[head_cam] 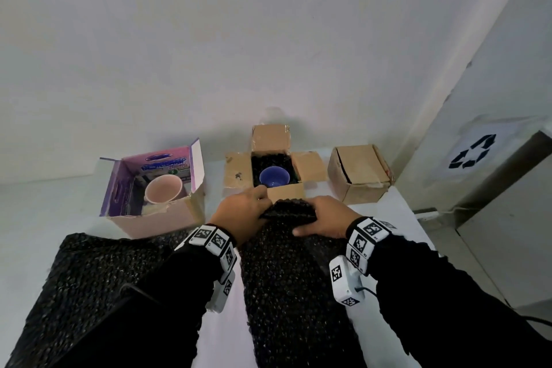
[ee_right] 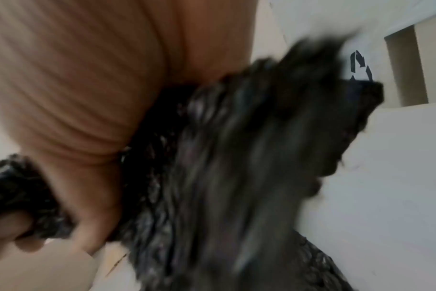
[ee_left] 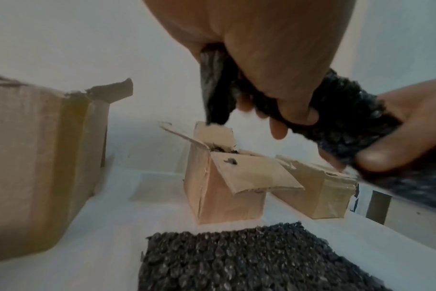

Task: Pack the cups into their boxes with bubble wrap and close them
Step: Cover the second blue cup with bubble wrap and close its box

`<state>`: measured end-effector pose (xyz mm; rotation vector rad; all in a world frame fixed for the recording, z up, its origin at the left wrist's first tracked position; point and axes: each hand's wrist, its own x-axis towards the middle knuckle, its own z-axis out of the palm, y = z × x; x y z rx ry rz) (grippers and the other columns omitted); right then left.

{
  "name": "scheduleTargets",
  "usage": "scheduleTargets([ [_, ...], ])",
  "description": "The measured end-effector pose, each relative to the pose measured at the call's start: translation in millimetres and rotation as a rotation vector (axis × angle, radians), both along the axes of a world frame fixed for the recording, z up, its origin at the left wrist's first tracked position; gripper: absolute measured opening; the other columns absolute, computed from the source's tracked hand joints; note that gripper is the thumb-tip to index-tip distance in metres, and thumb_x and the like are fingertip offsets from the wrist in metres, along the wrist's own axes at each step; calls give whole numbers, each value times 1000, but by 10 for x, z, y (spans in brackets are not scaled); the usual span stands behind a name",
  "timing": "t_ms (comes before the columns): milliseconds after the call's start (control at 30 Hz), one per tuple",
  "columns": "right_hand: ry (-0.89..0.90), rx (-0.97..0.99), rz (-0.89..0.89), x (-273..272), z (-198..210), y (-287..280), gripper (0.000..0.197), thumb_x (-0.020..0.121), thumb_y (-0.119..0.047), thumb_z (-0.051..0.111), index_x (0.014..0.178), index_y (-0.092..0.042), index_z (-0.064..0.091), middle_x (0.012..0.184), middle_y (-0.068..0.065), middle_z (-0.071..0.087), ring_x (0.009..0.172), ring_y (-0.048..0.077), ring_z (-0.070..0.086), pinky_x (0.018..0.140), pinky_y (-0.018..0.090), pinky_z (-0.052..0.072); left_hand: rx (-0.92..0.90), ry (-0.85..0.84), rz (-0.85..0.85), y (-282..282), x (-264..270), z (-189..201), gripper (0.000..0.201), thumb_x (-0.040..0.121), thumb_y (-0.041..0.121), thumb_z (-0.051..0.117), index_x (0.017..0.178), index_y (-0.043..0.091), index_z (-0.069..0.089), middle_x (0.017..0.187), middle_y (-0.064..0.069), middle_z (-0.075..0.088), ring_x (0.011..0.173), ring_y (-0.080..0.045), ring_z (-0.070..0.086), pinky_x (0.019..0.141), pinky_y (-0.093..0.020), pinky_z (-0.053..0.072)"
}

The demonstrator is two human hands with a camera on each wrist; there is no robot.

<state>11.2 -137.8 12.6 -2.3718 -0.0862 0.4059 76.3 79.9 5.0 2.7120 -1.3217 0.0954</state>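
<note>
A blue cup [head_cam: 274, 176] sits in an open brown box [head_cam: 237, 170] lined with black bubble wrap. Just in front of that box, both hands hold the far end of a long black bubble wrap sheet [head_cam: 286, 272]. My left hand [head_cam: 245, 212] grips its left corner, my right hand [head_cam: 325, 218] its right corner. In the left wrist view the left hand's fingers [ee_left: 296, 116] curl round the black wrap [ee_left: 349, 122] above the open box [ee_left: 224, 189]. The right wrist view is blurred; the wrap [ee_right: 236, 157] fills it. A pink cup [head_cam: 163, 189] stands in a purple box [head_cam: 155, 218].
A closed brown box [head_cam: 358, 173] stands right of the open one. A second black bubble wrap sheet [head_cam: 89, 278] lies at the front left under my left forearm. A bin with a recycling sign [head_cam: 473, 152] stands to the right, past the white table's edge [head_cam: 403, 206].
</note>
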Motion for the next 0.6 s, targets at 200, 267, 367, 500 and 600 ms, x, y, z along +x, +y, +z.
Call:
scheduleTargets([
  [200,104,106,-88,184,43,-125,13,97,-16,53,109,-17,59,94,4,69,95,20,63,87,31,46,48,247,167,-84,108,36,27,92,23,52,118,14,54,107,-14,65,99,-34,60,76,-37,44],
  [267,158,234,-130,233,115,-156,10,97,-12,51,100,-19,58,70,-1,61,73,16,61,75,26,47,19,226,177,-83,119,26,33,94,37,49,120,16,51,103,-11,66,93,-32,62,72,-38,44],
  [367,180,327,-150,277,299,-178,6,94,-30,60,89,-26,61,63,-15,58,61,0,55,59,15,39,-141,188,182,-75,138,-26,58,88,72,24,101,23,52,83,3,60,74,-19,57,63,-35,45],
  [500,123,230,-130,500,298,-290,23,99,-24,47,79,-20,57,68,-10,55,70,10,51,65,23,37,-267,146,202,-173,294,-75,57,91,53,14,95,19,60,83,2,53,71,-21,55,59,-30,33],
  [600,-90,-173,-38,703,133,-422,5,91,-27,59,94,-30,62,83,-16,53,95,15,44,86,33,33,-296,84,203,-219,403,-89,42,89,43,32,112,27,63,92,4,58,71,-19,59,60,-32,45],
])
